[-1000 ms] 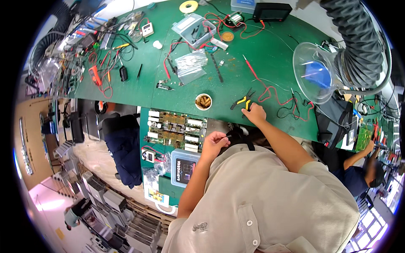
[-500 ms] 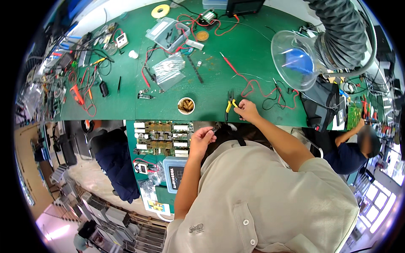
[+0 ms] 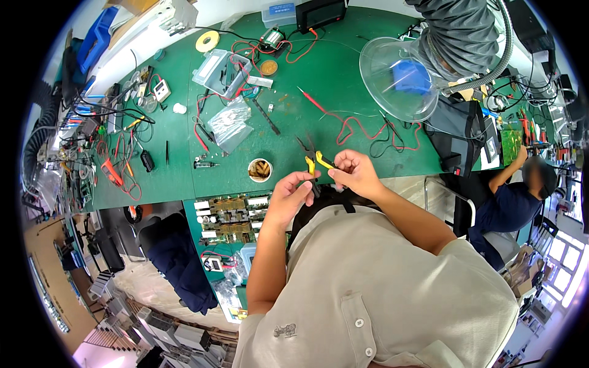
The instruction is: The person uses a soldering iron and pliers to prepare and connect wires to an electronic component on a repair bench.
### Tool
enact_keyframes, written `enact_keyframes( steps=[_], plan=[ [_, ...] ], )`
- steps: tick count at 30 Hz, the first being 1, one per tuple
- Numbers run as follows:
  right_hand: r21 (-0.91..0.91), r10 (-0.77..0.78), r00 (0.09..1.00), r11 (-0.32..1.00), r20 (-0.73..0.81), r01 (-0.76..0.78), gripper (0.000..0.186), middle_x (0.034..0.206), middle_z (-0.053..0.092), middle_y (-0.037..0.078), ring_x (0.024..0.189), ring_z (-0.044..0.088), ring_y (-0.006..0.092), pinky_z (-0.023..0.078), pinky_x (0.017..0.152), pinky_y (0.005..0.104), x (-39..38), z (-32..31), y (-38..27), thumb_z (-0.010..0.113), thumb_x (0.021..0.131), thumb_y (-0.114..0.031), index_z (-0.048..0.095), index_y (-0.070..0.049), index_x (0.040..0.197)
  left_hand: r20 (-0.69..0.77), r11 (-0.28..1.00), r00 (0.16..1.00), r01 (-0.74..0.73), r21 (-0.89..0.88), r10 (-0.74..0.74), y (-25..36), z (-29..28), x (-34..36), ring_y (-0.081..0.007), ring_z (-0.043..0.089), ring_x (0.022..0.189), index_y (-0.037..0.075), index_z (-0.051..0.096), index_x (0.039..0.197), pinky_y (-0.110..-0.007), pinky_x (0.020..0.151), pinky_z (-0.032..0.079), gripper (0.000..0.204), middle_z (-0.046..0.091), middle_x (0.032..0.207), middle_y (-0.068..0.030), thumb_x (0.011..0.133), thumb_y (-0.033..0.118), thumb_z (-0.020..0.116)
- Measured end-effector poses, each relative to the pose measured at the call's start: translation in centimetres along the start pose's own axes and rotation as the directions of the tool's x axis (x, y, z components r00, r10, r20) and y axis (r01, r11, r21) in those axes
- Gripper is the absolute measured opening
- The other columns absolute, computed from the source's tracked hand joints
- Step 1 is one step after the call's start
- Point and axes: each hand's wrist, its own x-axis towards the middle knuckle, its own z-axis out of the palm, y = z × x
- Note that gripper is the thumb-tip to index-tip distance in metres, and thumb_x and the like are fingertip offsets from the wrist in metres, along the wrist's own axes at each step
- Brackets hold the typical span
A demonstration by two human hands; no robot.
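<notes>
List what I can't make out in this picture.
In the head view:
Yellow-handled pliers: handles partly hidden by the left hand and right hand.
Blue box: mostly behind the left forearm.
Clear bag: glare obscures its contents.
Grey hose: upper end cut off by top edge.

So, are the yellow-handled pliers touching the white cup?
Apart: the head view shows green tabletop between the yellow-handled pliers and the white cup.

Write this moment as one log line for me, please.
Left hand: touching yellow-handled pliers | Right hand: holding pliers | Pliers: jaws open | On green table: white cup, red probe
</notes>
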Motion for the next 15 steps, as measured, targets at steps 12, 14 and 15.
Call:
enact_keyframes(
  steps=[12,14,15],
  plan=[
    [-0.362,-0.134,0.963,0.907,0.235,0.215,0.079,0.133,0.047,0.018,0.108,0.055,0.0242,0.056,0.075,0.0316,-0.4,1.8,-0.8,0.072,0.074,-0.008,0.031,-0.006,0.142,0.006,0.929,0.967,-0.247,0.275,0.255,1.8,3.4,-1.5,-0.01,0.062,0.07,-0.004,0.058,0.104,-0.023,0.061,0.051,0.012,0.052,0.107,-0.0068,0.093,0.0,0.057],
    [-0.314,-0.115,0.973,0.933,0.201,0.175,0.081,0.132,0.047,0.02,0.12,0.051,0.027,0.057,0.083,0.0348,-1.0,1.9,-0.6,0.073,0.073,-0.006,0.029,-0.006,0.141,0.001,0.92,0.968,-0.239,0.309,0.251,1.7,3.6,-1.9,-0.01,0.061,0.07,-0.003,0.059,0.105,-0.023,0.063,0.051,0.014,0.053,0.108,-0.007,0.092,0.001,0.058],
    [-0.312,-0.164,0.967,0.924,0.193,0.219,0.079,0.131,0.047,0.02,0.121,0.05,0.027,0.057,0.084,0.0353,-1.2,2.0,-0.4,0.073,0.072,-0.006,0.031,-0.006,0.139,0.0,0.916,0.969,-0.235,0.326,0.249,1.7,3.7,-2.0,-0.01,0.061,0.07,-0.002,0.059,0.106,-0.023,0.064,0.05,0.014,0.054,0.108,-0.0071,0.092,0.001,0.058]
  ],
)
